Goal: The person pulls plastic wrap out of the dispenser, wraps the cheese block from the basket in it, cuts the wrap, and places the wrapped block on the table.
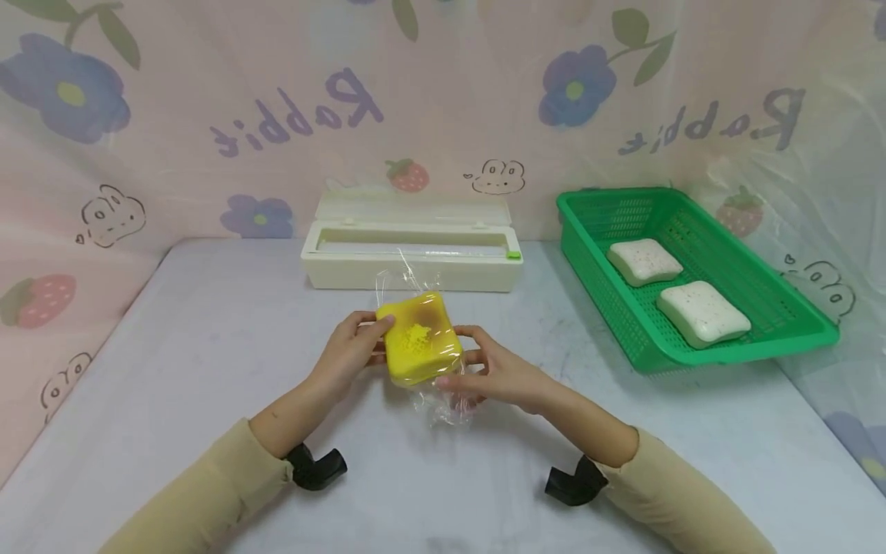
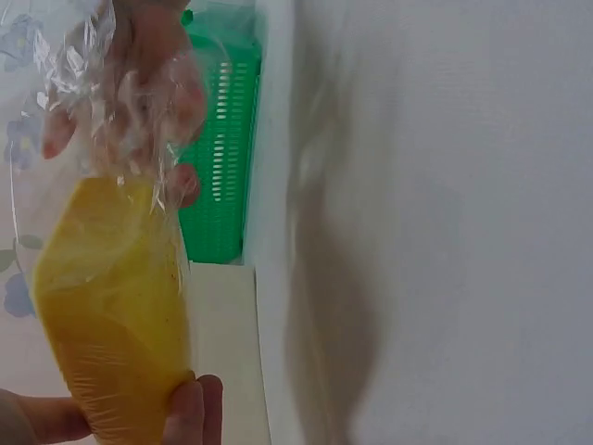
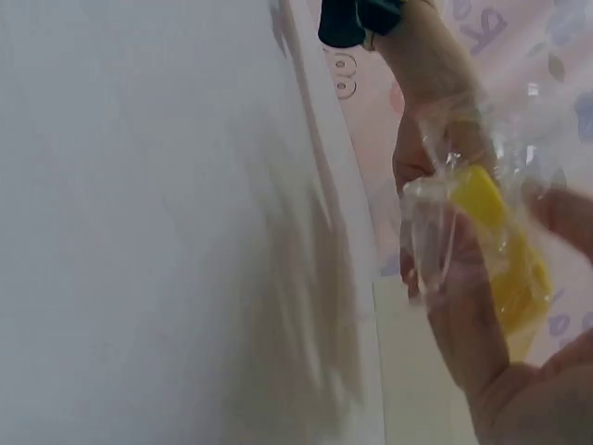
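A square yellow bread-like piece (image 1: 415,346), browned near one corner with yellow crumbs on top, is held above the table. Clear plastic film (image 1: 443,404) covers it, with loose, crinkled ends sticking out at top and bottom. My left hand (image 1: 349,350) pinches its left side, thumb on the upper face and fingers underneath. At the lower right, my right hand (image 1: 508,377) has its fingers beside the piece and its thumb by the loose film. Through the film in the left wrist view, the right fingers (image 2: 190,102) look spread, with the thumb apart.
Behind the hands stands a white film dispenser box (image 1: 415,273), lid raised, a roll of film inside and a green slider (image 1: 513,255) at its right end. A green basket (image 1: 602,308) at the right holds two white speckled square pieces (image 1: 702,314). A printed curtain (image 1: 429,92) surrounds the table.
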`<state>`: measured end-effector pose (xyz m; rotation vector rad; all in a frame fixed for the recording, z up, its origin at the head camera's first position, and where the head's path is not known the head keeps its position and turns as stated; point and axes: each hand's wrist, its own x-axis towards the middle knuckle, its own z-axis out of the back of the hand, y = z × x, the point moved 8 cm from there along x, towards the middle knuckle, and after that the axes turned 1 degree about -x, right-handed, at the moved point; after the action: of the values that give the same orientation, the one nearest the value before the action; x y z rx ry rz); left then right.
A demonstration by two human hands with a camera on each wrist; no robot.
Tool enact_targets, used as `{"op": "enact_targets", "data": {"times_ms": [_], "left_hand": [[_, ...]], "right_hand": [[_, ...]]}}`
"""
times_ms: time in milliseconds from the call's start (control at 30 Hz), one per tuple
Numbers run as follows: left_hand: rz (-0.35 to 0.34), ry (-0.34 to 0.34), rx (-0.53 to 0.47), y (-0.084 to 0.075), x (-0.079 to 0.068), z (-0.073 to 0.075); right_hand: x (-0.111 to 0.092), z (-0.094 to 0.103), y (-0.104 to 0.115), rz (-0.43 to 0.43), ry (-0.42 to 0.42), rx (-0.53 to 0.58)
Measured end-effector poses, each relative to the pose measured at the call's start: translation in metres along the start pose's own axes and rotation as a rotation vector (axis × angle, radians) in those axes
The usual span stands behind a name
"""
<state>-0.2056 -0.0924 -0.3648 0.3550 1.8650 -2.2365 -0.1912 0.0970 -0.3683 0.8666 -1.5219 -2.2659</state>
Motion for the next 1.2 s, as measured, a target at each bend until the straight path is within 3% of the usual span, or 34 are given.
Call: {"op": "enact_targets", "data": {"times_ms": [133, 333, 467, 600, 767, 967, 1200], "left_hand": [[-0.008, 0.010, 0.014, -0.001, 0.003, -0.001], [0.040, 0.029, 0.105, 0.014, 0.012, -0.004], [0.036, 0.020, 0.144, 0.017, 0.016, -0.004], [-0.003, -0.029, 0.285, 0.013, 0.019, 0.000], [-0.013, -0.015, 0.399, 0.015, 0.031, 0.005], [0.017, 0.066, 0.239, 0.025, 0.048, 0.008], [-0.006, 0.080, 0.160, 0.019, 0.056, 0.005]], "right_hand": [[0.000, -0.002, -0.003, -0.015, -0.006, 0.022], [0.007, -0.004, -0.022, -0.086, 0.012, 0.050], [0.013, 0.002, -0.022, -0.033, 0.012, -0.088], [0.020, 0.017, -0.017, -0.008, -0.065, -0.247], [0.041, 0.033, -0.022, -0.084, -0.200, -0.171], [0.072, 0.033, -0.025, -0.106, -0.181, 0.030], [0.085, 0.026, -0.015, -0.065, -0.174, 0.125]]}}
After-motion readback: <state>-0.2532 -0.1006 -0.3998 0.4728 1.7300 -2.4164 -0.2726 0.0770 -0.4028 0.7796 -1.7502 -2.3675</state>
